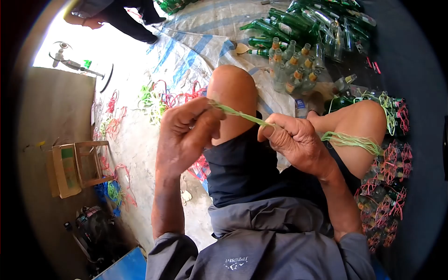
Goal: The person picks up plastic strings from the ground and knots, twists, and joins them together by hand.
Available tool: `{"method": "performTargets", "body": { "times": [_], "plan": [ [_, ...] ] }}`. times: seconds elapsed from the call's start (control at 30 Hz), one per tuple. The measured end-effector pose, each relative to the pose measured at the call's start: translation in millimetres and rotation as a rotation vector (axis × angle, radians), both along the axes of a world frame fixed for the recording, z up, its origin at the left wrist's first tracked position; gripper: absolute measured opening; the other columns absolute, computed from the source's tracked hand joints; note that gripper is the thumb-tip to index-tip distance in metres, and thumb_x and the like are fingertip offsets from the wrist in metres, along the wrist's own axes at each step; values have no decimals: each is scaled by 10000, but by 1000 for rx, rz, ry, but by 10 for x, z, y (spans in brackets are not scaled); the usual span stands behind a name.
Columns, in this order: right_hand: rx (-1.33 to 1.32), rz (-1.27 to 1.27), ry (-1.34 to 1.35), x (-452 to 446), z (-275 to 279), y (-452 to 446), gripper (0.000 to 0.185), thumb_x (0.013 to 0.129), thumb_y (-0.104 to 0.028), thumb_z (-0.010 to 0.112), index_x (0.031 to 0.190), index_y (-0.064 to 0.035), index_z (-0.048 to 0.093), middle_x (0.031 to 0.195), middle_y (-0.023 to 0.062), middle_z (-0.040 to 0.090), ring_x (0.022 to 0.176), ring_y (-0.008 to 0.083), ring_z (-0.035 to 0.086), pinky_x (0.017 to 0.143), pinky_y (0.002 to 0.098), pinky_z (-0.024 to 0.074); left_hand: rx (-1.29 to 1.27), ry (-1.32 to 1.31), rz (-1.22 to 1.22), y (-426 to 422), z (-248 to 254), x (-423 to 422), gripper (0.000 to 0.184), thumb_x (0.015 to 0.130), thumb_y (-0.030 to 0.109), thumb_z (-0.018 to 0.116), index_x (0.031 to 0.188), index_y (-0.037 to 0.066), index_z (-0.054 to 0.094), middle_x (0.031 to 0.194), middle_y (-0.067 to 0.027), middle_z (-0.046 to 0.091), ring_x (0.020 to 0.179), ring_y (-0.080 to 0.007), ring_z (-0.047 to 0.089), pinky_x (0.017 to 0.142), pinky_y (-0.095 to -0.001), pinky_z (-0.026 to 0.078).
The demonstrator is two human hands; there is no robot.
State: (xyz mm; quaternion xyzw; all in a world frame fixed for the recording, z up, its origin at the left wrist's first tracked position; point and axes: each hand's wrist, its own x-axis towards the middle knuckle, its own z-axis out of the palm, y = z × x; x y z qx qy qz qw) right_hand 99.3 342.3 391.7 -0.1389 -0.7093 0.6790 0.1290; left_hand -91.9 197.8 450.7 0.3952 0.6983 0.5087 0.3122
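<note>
A light green plastic string (239, 114) stretches between my two hands above my knee. One end is pinched in the closed fingers of my left hand (189, 133). My right hand (298, 142) grips the other end between thumb and forefinger. From behind the right hand, a loose bundle of green strands (352, 141) lies across my bent right leg. Whether those strands join the stretched piece is hidden by the hand.
Clear bottles (291, 70) stand ahead, with green bottles (284, 28) piled behind. Bottles tied with pink string (382, 186) are stacked at right. Loose green string (151, 102) litters the floor. A wooden frame (93, 163) is at left. Another person's legs (133, 21) show at the top.
</note>
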Motion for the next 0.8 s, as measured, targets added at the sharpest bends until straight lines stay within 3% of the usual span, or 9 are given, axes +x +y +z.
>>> {"method": "performTargets", "body": {
  "times": [0.13, 0.37, 0.4, 0.5, 0.53, 0.57, 0.63, 0.8],
  "plan": [
    [-112, 1, -150, 122, -22, 114, 267, 1061, -212, 569, 880, -25, 628, 669, -27, 456, 624, 67, 407, 575, 262, 361, 20, 10, 165, -73, 2, -177, 197, 978, 56, 558, 891, -26, 714, 654, -43, 624, 543, -63, 548, 473, -209, 422],
    [-34, -20, -160, 230, -131, 203, 287, 1052, -224, 566, 860, -21, 634, 657, -28, 445, 633, 71, 416, 580, 266, 359, 149, -122, 298, -97, -189, -315, 254, 1006, 140, 544, 873, -25, 684, 685, -65, 614, 576, -120, 563, 553, -245, 451],
    [-12, -19, -155, 230, -135, 210, 288, 1053, -223, 564, 863, -20, 637, 659, -24, 450, 635, 73, 420, 583, 267, 361, 140, -149, 280, -114, -235, -358, 232, 1022, 155, 515, 945, -13, 655, 816, -130, 688, 595, -145, 580, 584, -268, 481],
    [47, -21, -168, 270, -133, 246, 289, 1053, -222, 559, 869, -17, 644, 670, -11, 477, 648, 78, 437, 596, 270, 374, 405, -497, 253, -37, -315, -407, 212, 1031, 151, 481, 1024, -7, 622, 988, -212, 725, 613, -175, 597, 605, -288, 512],
    [63, -22, -188, 297, -113, 283, 290, 1053, -222, 557, 870, -17, 646, 678, -6, 492, 655, 78, 447, 603, 271, 381, 520, -648, 235, -66, -397, -491, 221, 1042, 159, 463, 1086, -10, 598, 1195, -270, 682, 689, -196, 632, 656, -304, 541],
    [78, -21, -209, 323, -101, 321, 290, 1054, -223, 556, 871, -16, 648, 685, 0, 506, 662, 78, 457, 609, 271, 389, 608, -866, 230, -98, -427, -562, 242, 1044, 172, 472, 1089, -24, 605, 1264, -267, 648, 772, -192, 649, 693, -298, 542],
    [110, -65, -153, 388, -96, 423, 275, 1046, -199, 569, 862, -13, 653, 707, 10, 551, 684, 74, 490, 628, 265, 409, 706, -942, 191, -147, -463, -738, 243, 1043, 167, 471, 1085, -26, 614, 1300, -262, 627, 788, -186, 638, 713, -291, 538],
    [145, -146, -85, 638, -61, 730, 274, 1041, -177, 582, 857, 8, 667, 729, -6, 581, 673, 66, 487, 614, 258, 412, 806, -892, 116, -191, -438, -971, 241, 1057, 126, 423, 999, -27, 600, 1074, -149, 595, 796, -165, 574, 744, -303, 502]
  ]
}}
